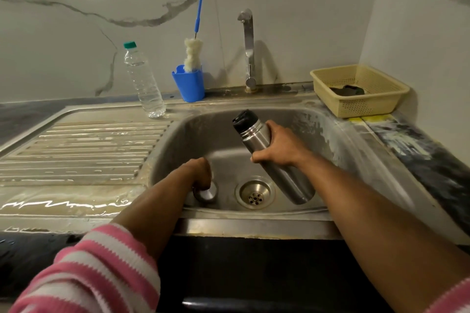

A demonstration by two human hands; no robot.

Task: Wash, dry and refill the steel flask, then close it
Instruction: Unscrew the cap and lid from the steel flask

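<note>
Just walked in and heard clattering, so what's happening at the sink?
A person is handling a steel flask over the sink. The right hand grips the tilted flask around its middle, black stopper end up. The left hand holds the steel cap at the basin floor beside the drain. No water runs from the tap.

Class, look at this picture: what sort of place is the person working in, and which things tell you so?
Most likely a home kitchen sink area. The steel sink basin with its ridged steel draining board, the curved metal tap against the marble-look wall, and the blue-handled bottle brush in a blue plastic cup show it.
</note>
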